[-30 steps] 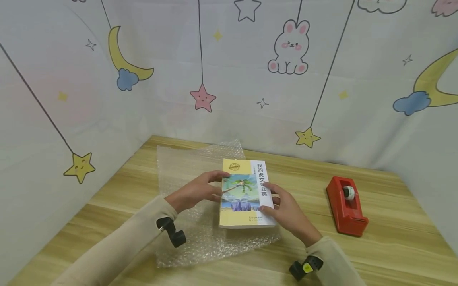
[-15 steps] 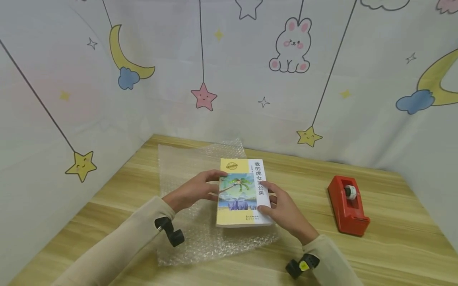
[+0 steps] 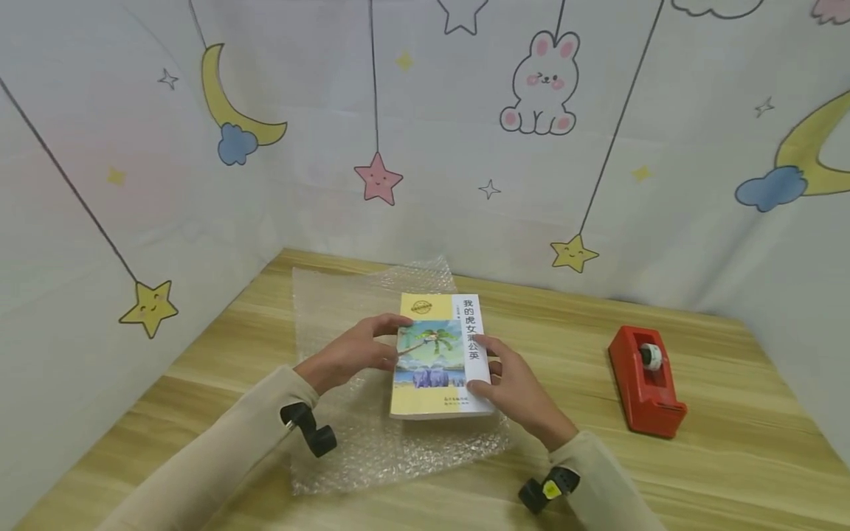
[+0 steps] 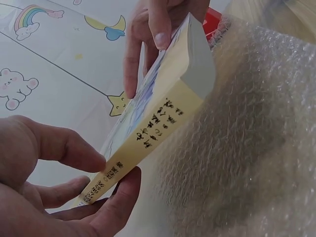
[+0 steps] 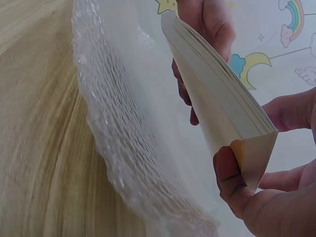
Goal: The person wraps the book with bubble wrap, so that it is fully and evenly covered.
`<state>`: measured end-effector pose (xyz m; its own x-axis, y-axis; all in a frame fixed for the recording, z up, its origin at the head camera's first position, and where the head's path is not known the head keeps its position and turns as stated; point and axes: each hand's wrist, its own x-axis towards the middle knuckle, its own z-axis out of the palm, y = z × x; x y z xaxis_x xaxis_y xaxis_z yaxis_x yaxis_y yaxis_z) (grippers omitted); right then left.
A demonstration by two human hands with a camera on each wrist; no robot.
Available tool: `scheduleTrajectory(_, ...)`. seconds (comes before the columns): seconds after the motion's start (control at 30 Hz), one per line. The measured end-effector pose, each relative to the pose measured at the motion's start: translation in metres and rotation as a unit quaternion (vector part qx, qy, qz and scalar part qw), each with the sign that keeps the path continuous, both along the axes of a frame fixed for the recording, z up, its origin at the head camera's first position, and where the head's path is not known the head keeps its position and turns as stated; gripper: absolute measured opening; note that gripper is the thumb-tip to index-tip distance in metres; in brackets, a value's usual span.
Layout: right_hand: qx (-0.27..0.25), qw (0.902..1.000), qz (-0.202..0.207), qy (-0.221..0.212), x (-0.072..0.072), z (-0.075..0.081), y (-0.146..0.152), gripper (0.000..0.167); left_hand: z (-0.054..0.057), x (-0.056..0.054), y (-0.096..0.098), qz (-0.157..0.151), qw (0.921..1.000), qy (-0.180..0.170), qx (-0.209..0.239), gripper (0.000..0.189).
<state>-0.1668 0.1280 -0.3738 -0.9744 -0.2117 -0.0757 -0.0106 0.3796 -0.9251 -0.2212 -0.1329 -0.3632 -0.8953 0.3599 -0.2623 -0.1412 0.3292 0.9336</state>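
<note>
A paperback book (image 3: 432, 369) with a yellow and white cover and a picture of a palm tree is held above a sheet of bubble wrap (image 3: 352, 457). My left hand (image 3: 352, 354) grips its left side, the spine, with fingers above and below, as the left wrist view shows along the lettered spine (image 4: 148, 133). On the opposite side my right hand (image 3: 521, 387) pinches the page edge, thumb on the cover near the lower right corner. In the right wrist view the pages (image 5: 222, 74) are pressed together and fingers curl under the back cover.
A red tape dispenser (image 3: 644, 383) with a small roll of tape stands on the wooden table (image 3: 730, 383) to the right. Behind and at the sides hangs a white cloth (image 3: 451, 118) printed with stars, moons and a rabbit.
Both hands have shifted a little to the left with the book between them. The bubble wrap and the tape dispenser stay where they were.
</note>
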Motion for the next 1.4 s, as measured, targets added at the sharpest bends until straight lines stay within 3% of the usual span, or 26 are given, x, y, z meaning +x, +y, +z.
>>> scheduleTrajectory(0.3, -0.028, 0.9995, 0.009, 0.006, 0.0, -0.004, -0.015, 0.074, -0.002, 0.0, -0.016, -0.003, 0.9998, 0.019, 0.002, 0.065)
scheduleTrajectory(0.8, -0.065, 0.9977, 0.019, 0.004, 0.002, -0.011, -0.04, 0.077, -0.008, -0.009, -0.035, 0.03, 0.999, 0.025, -0.024, 0.062)
scheduleTrajectory(1.4, -0.032, 0.9993, 0.016, 0.014, 0.0, -0.019, -0.057, 0.081, -0.012, -0.013, -0.043, 0.046, 0.9971, 0.029, -0.053, 0.054)
